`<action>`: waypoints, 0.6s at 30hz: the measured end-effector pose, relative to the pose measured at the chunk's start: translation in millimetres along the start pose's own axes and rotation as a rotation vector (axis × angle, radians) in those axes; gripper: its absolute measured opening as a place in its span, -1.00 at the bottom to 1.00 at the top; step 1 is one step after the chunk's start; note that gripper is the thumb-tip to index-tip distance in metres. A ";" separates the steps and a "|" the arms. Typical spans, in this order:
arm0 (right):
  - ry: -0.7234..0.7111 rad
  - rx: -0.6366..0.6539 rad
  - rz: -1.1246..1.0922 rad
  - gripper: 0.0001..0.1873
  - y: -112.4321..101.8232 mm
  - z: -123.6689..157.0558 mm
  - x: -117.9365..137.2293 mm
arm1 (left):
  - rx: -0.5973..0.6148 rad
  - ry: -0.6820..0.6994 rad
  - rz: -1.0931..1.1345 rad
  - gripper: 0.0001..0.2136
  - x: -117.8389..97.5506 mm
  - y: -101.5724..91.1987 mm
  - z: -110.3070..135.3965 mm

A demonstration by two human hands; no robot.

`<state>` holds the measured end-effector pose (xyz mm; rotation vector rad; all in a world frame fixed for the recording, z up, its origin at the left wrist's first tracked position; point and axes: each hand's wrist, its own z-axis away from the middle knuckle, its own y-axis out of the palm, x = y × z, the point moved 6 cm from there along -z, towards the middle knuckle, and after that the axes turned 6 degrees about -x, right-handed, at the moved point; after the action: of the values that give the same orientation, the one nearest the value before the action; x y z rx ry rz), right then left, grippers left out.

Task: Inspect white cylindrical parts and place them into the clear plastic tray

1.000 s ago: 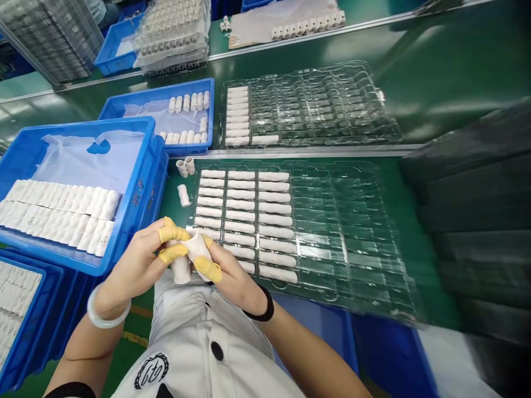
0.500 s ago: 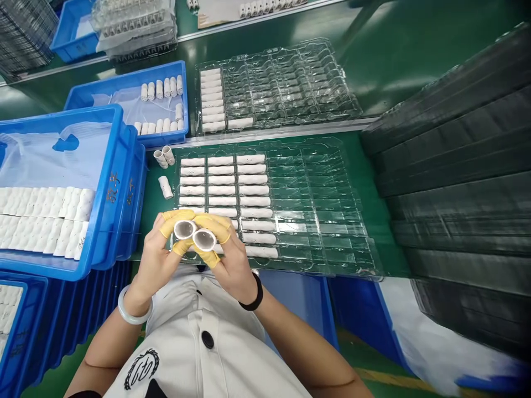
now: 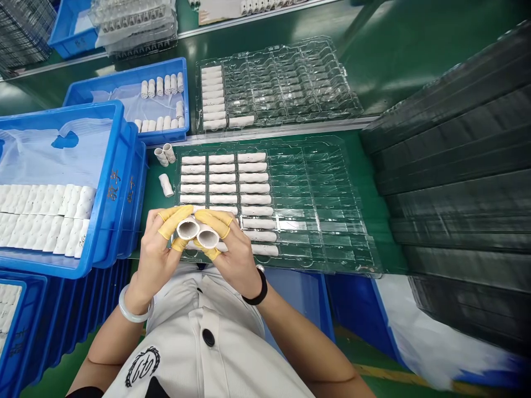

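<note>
My left hand (image 3: 160,246) pinches a hollow white tube (image 3: 188,228) between yellow-covered fingertips. A second white tube (image 3: 208,237) is gripped by my right hand (image 3: 232,246), which also wears yellow finger covers. The two tubes touch side by side, their open ends facing up toward me. Below and beyond my hands lies a clear plastic tray (image 3: 315,182), its left columns filled with white tubes lying flat. Just left of the tray, a pair of tubes (image 3: 165,155) stands upright and a single tube (image 3: 166,185) lies on the green table.
Blue bins with white tubes (image 3: 114,193) are stacked at the left, and another blue bin (image 3: 124,94) sits behind them. A second clear tray (image 3: 286,83), partly filled, lies at the back. Dark stacked trays (image 3: 456,177) rise on the right.
Both tubes have tipped slightly and shifted a little to the right in my fingers. The tubes in the tray and on the table stay as they were.
</note>
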<state>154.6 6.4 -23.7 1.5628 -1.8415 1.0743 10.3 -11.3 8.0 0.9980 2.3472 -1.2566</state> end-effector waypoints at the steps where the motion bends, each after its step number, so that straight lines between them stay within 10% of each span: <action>1: 0.008 0.001 -0.012 -0.62 0.4 0.0 -0.3 | 0.001 -0.003 -0.004 -0.69 0.5 -0.3 -0.1; 18: 0.105 0.030 -0.012 -0.63 0.2 0.5 -8.2 | 0.017 -0.088 0.119 -0.74 5.5 -5.5 1.0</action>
<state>156.3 10.8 -30.5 1.5029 -1.7516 1.1608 2.5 -11.7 7.8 1.0489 2.1809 -1.2512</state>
